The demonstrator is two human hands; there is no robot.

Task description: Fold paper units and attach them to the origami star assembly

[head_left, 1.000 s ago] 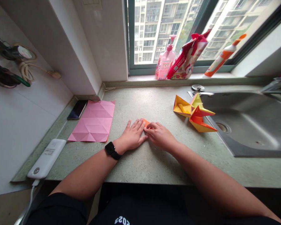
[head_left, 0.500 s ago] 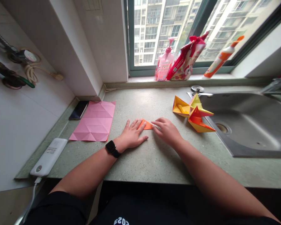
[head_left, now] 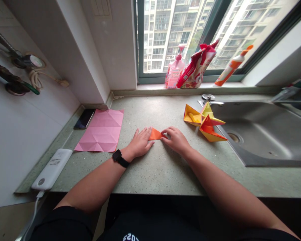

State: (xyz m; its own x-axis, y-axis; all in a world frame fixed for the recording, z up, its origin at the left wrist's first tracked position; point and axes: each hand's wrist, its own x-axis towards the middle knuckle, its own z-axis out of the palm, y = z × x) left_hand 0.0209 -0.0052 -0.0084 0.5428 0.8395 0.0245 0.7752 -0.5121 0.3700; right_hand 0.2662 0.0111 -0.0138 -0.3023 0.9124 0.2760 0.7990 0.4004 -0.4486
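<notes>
A small folded piece of orange paper [head_left: 155,134] lies on the counter between my hands. My left hand [head_left: 139,142] lies flat over its left part, fingers stretched out, hiding that end. My right hand [head_left: 175,140] pinches the paper's right tip between thumb and fingers. Off to the right stands a folded paper model [head_left: 207,123] with yellow and orange pointed, boat-like parts. To the left a creased sheet of pink paper [head_left: 100,129] lies flat, with an orange edge showing beneath its lower right corner.
A phone [head_left: 84,118] lies partly beside the pink sheet, and a white power bank [head_left: 52,169] with a cable sits at the left edge. The steel sink [head_left: 240,160] is on the right. A pink pump bottle [head_left: 174,74], a red bag [head_left: 197,68] and an orange-white bottle [head_left: 231,69] stand on the sill.
My right fingers have closed on the orange paper's right tip. My left hand has shifted slightly left, so more of the paper shows. The view has turned slightly.
</notes>
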